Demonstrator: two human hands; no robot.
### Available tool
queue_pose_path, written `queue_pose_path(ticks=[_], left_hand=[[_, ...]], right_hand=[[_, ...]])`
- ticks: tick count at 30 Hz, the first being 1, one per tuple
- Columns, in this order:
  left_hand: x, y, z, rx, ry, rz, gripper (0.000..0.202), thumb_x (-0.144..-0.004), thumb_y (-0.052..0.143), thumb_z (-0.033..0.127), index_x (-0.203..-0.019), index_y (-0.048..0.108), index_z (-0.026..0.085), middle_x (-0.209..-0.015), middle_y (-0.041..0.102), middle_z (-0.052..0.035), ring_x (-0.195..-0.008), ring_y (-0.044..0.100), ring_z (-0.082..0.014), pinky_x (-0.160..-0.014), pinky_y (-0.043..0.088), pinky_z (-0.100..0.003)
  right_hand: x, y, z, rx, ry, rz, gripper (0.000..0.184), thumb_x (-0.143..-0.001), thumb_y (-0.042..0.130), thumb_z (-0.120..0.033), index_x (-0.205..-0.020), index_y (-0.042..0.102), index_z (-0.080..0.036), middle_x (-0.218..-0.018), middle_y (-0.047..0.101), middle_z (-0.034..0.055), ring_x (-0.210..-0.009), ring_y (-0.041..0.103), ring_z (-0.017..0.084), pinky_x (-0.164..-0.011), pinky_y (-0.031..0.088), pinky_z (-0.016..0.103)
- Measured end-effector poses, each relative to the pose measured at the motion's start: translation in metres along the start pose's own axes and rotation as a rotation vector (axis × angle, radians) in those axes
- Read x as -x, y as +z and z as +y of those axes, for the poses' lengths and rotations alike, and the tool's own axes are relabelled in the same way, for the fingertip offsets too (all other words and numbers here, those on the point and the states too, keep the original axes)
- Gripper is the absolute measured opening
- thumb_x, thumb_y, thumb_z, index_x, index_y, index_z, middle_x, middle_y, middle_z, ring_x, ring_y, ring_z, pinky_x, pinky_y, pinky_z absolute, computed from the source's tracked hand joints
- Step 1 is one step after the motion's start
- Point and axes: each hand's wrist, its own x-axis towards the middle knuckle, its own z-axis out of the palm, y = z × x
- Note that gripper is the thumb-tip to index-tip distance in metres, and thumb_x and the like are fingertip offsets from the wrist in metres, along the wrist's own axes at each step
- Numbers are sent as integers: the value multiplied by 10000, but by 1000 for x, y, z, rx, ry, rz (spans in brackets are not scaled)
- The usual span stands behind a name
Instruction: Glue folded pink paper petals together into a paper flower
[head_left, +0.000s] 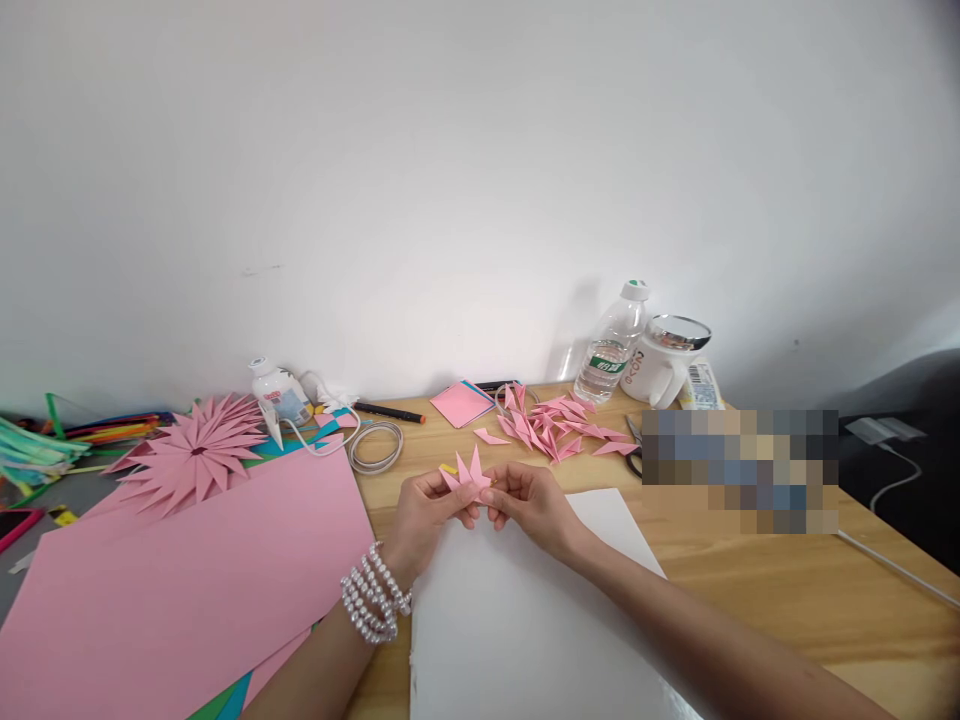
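My left hand (426, 512) and my right hand (529, 500) meet above a white sheet (517, 620) on the wooden table (750, 570). Together they pinch a small cluster of folded pink paper points (468, 474), which stick up between the fingertips. A pearl bracelet (373, 594) sits on my left wrist. Just behind the hands lies a pile of several loose folded pink paper pieces (555, 424).
A large pink sheet (172, 580) covers the left, with a finished pink paper flower (196, 452) and a glue bottle (279, 396) behind it. A cable coil (375, 446), a pad of pink notes (460, 403), a water bottle (610, 346) and a white mug (666, 364) stand near the wall. Coloured strips (45, 440) lie far left.
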Motion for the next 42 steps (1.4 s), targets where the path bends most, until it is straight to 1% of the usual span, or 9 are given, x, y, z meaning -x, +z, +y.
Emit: queue_pose_path(ticks=[11, 15, 18, 23, 26, 30, 33, 38, 42], left_hand=[[5, 13, 4, 25, -3, -107, 253, -689, 666, 353, -639, 662, 106, -582, 593, -45, -539, 510, -122, -433, 346, -218], [6, 15, 4, 58, 20, -84, 285, -725, 630, 361, -602, 666, 107, -550, 560, -35, -517, 470, -101, -423, 317, -211], [4, 12, 5, 106, 55, -13, 263, -694, 665, 335, -549, 646, 116, -548, 542, -13, -491, 448, -80, -420, 315, -205], [-2, 1, 7, 74, 115, 190, 248, -656, 694, 354, -575, 644, 124, -519, 551, 7, -434, 435, -63, -437, 349, -211], [-7, -6, 6, 49, 131, 250, 246, -650, 696, 365, -626, 660, 122, -513, 569, 2, -437, 459, -75, -447, 372, -217], [-10, -10, 3, 45, 142, 280, 259, -651, 696, 361, -598, 650, 112, -508, 571, -3, -449, 479, -84, -463, 392, -222], [-9, -9, 2, 47, 141, 270, 269, -654, 693, 363, -562, 633, 117, -492, 564, 0, -438, 476, -84, -446, 388, -220], [-7, -5, 1, 19, 143, 251, 291, -669, 675, 384, -546, 622, 125, -457, 550, 3, -414, 469, -89, -397, 368, -213], [-7, -2, -2, 0, 124, 253, 279, -654, 687, 387, -586, 644, 120, -449, 553, 6, -407, 464, -84, -379, 361, -200]], right_hand=[[1, 5, 2, -88, -30, 81, 391, -622, 727, -419, -800, 474, -181, -528, 590, -38, -460, 560, 109, -461, 465, 240], [2, 5, -1, -70, -87, 58, 367, -613, 736, -408, -746, 482, -179, -566, 619, -18, -482, 577, 120, -493, 493, 268], [-2, 0, -1, -36, -134, 52, 291, -728, 624, -438, -796, 523, -174, -636, 645, 16, -560, 610, 146, -597, 524, 332], [-11, -22, 1, 369, -322, 289, 211, -810, 491, -295, -981, 581, -209, -1000, 641, 68, -949, 582, 207, -828, 461, 389], [-13, -31, 4, 720, -290, 152, 410, -677, 592, -170, -1081, 568, -235, -1142, 591, 64, -1071, 515, 252, -875, 418, 412], [-16, -34, 8, 953, -179, 68, 427, -608, 556, -45, -1001, 615, -203, -982, 650, 77, -944, 565, 258, -836, 418, 408], [-18, -33, 4, 778, -142, 145, 337, -638, 574, -95, -953, 627, -201, -940, 644, 72, -871, 579, 244, -786, 435, 384], [-16, -32, -4, -101, 68, 115, 290, -726, 618, -349, -971, 571, -202, -775, 608, 17, -667, 590, 157, -642, 470, 296], [-14, -31, -1, -538, 180, 49, 226, -754, 597, -311, -932, 554, -180, -898, 635, 71, -727, 604, 152, -683, 488, 293]])
